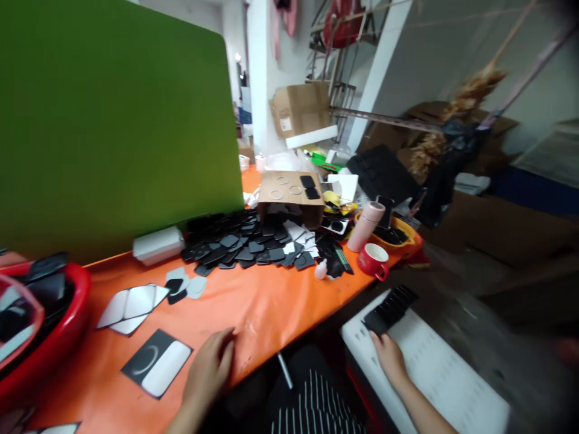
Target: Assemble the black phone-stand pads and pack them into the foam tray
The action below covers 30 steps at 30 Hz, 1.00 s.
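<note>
My left hand (210,367) rests on the orange tabletop (262,307), fingers loosely bent and thumb apart, holding nothing. Beside it lies a dark square sheet (151,352) with a pale ring on it and a white rounded panel (166,369) over one side. Off to the right, my right hand (389,357) reaches over a white foam box (434,355) standing lower than the table. Its fingertips close on the near end of some black flat pieces (392,307), set in a slanting row on the box. Blur hides exactly how they grip.
A long heap of black flat pieces (244,247) lines the table's back, below a green partition (122,120). At left stands a red basin (76,313). A pink bottle (366,226), a red mug (373,260) and a small dropper bottle (321,269) stand near the right edge.
</note>
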Motion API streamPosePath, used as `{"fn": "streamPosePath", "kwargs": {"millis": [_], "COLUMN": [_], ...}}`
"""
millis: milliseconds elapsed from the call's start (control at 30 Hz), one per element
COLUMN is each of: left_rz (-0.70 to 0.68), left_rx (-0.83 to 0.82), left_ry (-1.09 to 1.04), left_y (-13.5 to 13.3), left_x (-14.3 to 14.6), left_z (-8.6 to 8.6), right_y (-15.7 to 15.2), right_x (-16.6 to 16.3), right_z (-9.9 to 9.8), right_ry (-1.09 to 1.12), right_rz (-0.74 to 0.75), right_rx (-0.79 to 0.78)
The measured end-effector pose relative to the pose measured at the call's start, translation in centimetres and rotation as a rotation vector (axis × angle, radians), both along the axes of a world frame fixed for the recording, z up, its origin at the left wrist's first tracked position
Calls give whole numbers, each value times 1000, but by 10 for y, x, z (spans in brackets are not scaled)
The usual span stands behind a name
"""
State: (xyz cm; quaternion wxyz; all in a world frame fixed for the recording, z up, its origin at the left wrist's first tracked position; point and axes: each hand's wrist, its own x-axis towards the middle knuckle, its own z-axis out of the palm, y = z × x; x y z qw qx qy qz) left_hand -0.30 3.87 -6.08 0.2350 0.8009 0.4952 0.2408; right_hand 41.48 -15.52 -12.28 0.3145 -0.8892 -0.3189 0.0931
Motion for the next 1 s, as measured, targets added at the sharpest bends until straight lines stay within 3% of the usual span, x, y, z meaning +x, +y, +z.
{"fn": "streamPosePath", "kwargs": {"millis": [133,200,300,433,533,600,700,867,1000], "left_rz": [-1,-2,12,92,352,552,658,635,557], "left_rx": [69,122,161,201,194,88,-91,-170,-207], "left_ry": [-65,-77,-63,-13,156,306,429,459,404], "left_y": [-8,-11,-14,-17,-20,-21,-23,-22,-20], "left_x": [1,2,-2,-31,-64,-81,-93,-93,-94], "left_z": [5,8,13,17,15,11,4,5,7], "right_y": [-17,-15,13,80,130,157,182,189,187], "right_x": [-17,-41,-98,-184,-231,-253,-274,-284,-279], "right_z": [-11,-10,8,56,86,94,87,68,65], "right_ry": [-187,-252,-208,-177,-131,-136,-136,-165,-110], "right_rz": [-130,-58,281,751,1015,1122,1194,1223,1229], "right_rx": [116,157,262,351,348,338,274,185,191]}}
